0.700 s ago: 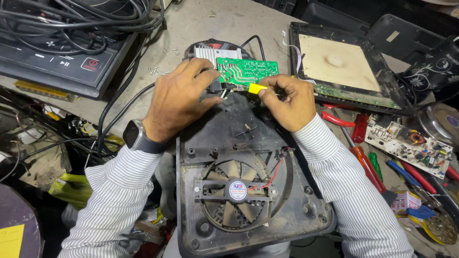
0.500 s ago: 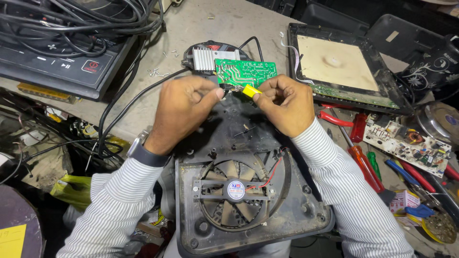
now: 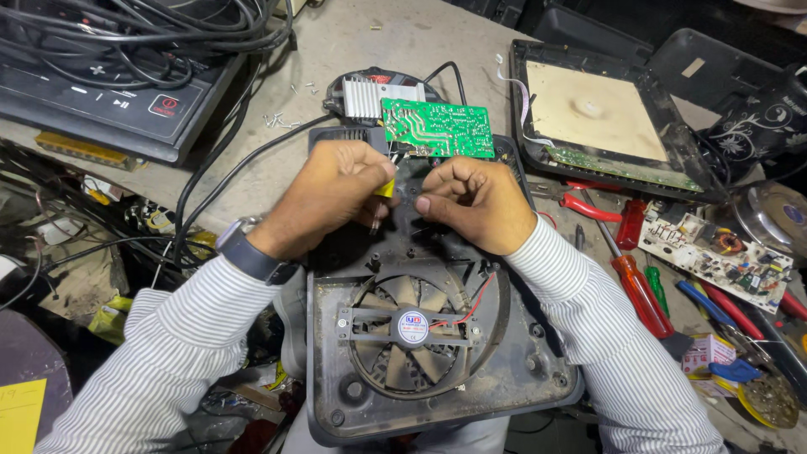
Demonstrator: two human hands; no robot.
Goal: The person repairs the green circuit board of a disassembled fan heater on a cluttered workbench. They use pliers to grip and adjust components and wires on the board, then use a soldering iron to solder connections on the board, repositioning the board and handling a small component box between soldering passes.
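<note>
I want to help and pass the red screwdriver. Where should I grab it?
Probably grab the red screwdriver by its thick red handle, coming from above. It lies flat on the table, and the handle is its widest part, easiest for small fingers.

Both hands meet over a black appliance base (image 3: 437,395) with a cooling fan (image 3: 412,328) at its centre. The left hand (image 3: 332,197) pinches a small yellow part (image 3: 386,188), and the right hand (image 3: 475,202) curls just beside it. A green circuit board (image 3: 437,128) stands tilted behind the fingers, with red-handled screwdrivers (image 3: 635,282) lying to the right
</note>
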